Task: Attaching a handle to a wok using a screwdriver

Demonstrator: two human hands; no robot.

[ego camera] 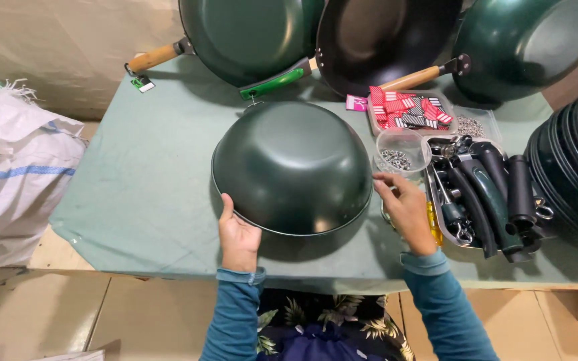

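A dark green wok body lies upside down on the green cloth-covered table, with no handle on it. My left hand grips its near rim from below left. My right hand touches the rim's right side, with fingers pinched near a small clear cup of metal screws. Whether the right fingers hold a small part is too small to tell.
A metal tray of dark handles sits to the right, behind it a clear box of red and striped tags. Finished woks with handles lean at the back. Stacked pans stand far right, white sacks left.
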